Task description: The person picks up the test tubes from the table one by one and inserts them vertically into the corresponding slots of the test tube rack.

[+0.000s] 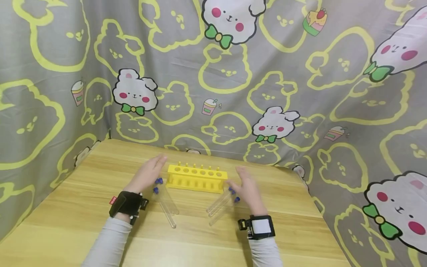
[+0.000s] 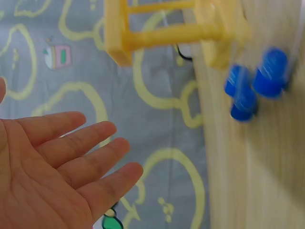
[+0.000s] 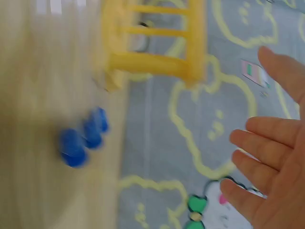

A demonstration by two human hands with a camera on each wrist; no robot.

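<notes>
two flat hands flank a yellow rack and four capped tubes on the desk

the left hand (image 1: 146, 174) hovers with fingers straight and relaxed, holding nothing, just left of two clear tubes (image 1: 165, 202) whose blue caps point toward the desk's far edge, their long axes slanting near-right. the yellow rack (image 1: 197, 178) stands mid-desk near the far edge, its long axis running left to right. right of it lie two more tubes (image 1: 220, 204), caps far-right, bodies slanting near-left. the right hand (image 1: 247, 189) is likewise spread and empty beside those caps.
</notes>
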